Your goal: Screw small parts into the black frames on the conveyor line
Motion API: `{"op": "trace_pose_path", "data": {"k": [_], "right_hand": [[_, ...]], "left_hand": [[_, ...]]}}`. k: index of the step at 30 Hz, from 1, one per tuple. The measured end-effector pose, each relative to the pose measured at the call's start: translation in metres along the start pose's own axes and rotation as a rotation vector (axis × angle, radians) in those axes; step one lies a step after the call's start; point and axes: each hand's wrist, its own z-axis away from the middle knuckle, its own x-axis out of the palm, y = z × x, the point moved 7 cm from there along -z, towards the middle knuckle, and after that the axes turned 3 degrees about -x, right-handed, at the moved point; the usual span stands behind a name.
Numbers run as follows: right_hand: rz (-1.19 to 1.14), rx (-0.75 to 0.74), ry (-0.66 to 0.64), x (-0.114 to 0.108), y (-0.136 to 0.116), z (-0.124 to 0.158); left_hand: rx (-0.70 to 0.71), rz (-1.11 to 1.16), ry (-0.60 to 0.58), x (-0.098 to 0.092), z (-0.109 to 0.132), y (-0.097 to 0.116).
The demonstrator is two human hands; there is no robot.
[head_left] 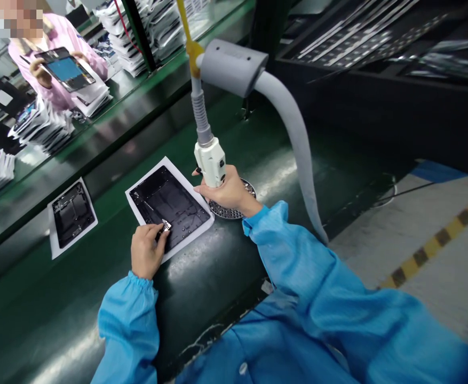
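Note:
My left hand point(148, 249) pinches a small metallic part point(166, 226) over the lower left of a black device housing point(173, 200), which lies on a white sheet point(211, 220). Fingers of my right hand point(229, 189) are wrapped round a white handheld tool point(211, 160) that hangs from a yellow cord with a grey hose point(298, 122). The tool is above the right side of the housing; its lower tip is hidden by my hand. Partly behind my right hand is a round perforated tray point(234, 213) with small pieces in it.
A second housing point(72, 213) on a white sheet lies to the left on the green bench point(77, 298). Across the raised ledge, a person in pink point(57, 32) holds a tablet-like device point(68, 69) beside stacked sheets point(44, 125). A dark rack point(357, 106) stands at right.

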Motion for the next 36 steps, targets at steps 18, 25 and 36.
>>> {"op": "trace_pose_path", "data": {"k": [18, 25, 36], "right_hand": [[0.022, -0.039, 0.015, -0.003, -0.010, -0.001], [-0.096, 0.004, 0.018, -0.006, -0.014, 0.001], [-0.037, 0.001, 0.021, -0.012, -0.003, -0.008]], "left_hand": [[0.132, 0.188, 0.011, 0.040, -0.031, 0.088], [0.059, 0.298, 0.043, 0.077, -0.051, 0.111], [0.185, 0.029, -0.046, 0.073, -0.025, 0.127]]}}
